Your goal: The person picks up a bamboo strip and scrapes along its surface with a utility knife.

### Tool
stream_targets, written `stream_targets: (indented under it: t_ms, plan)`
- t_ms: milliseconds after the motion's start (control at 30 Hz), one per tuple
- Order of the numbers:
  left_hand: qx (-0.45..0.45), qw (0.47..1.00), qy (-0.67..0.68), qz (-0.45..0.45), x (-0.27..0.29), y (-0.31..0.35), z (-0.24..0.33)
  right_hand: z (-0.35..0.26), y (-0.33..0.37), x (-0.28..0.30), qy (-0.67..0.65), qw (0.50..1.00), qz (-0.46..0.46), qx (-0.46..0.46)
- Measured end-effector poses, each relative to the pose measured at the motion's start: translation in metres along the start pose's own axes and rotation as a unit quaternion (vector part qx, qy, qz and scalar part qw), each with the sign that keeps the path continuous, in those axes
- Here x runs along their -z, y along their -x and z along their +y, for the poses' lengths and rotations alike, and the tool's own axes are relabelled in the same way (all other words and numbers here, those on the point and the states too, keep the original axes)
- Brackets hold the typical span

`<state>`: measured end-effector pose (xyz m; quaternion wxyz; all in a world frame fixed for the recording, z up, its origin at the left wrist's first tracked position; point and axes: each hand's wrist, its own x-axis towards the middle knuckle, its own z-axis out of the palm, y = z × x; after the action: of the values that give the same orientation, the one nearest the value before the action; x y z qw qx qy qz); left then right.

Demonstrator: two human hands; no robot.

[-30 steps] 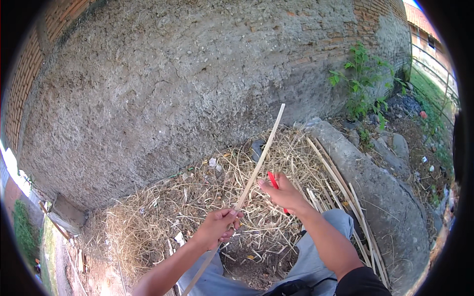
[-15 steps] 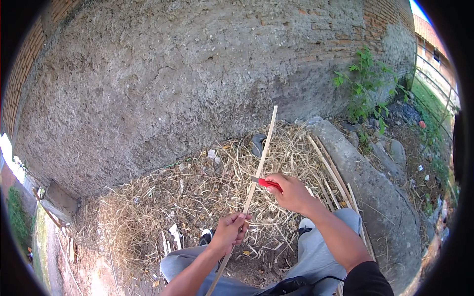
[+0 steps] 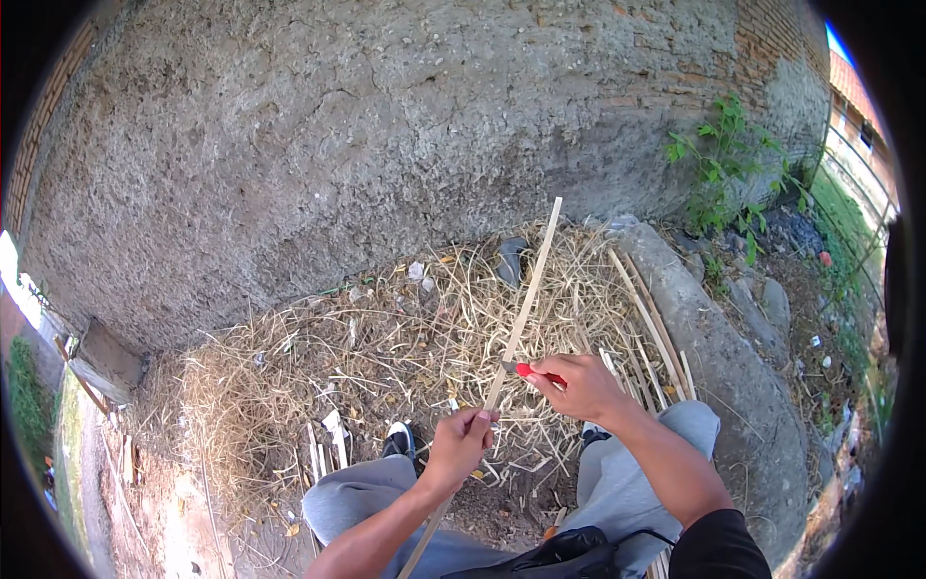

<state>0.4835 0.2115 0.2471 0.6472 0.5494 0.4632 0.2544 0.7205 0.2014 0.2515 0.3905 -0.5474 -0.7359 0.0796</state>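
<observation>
My left hand is closed around a long, pale wooden strip, likely split bamboo, which slants from my lap up toward the wall. Just above that grip, my right hand holds a knife with a red handle. Its short blade lies against the strip. My fingers cover most of the handle.
Curly pale shavings cover the ground between my feet and the rough plastered wall. Several more strips lean by my right leg, beside a large grey stone. A leafy plant grows at the far right.
My right hand with the knife has come down along the strip, closer to my left hand. The strip's top has shifted slightly to the right.
</observation>
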Motion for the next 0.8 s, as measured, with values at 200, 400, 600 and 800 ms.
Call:
stream_targets:
  t_ms: [200, 400, 600, 800]
  plan:
    - [-0.014, 1.0, 0.007, 0.004, -0.003, 0.009, 0.005, -0.002, 0.003, -0.007, -0.005, 0.998, 0.058, 0.023]
    - [-0.029, 0.999, -0.017, -0.003, -0.003, 0.011, 0.002, -0.01, 0.008, -0.008, 0.013, 0.991, 0.107, 0.073]
    - [-0.025, 1.0, -0.019, 0.0, -0.006, 0.012, 0.003, -0.013, 0.011, -0.009, 0.03, 0.994, 0.087, 0.06]
    - [-0.015, 1.0, 0.007, -0.015, -0.005, 0.011, 0.005, -0.016, 0.009, -0.005, 0.019, 0.996, 0.07, 0.058]
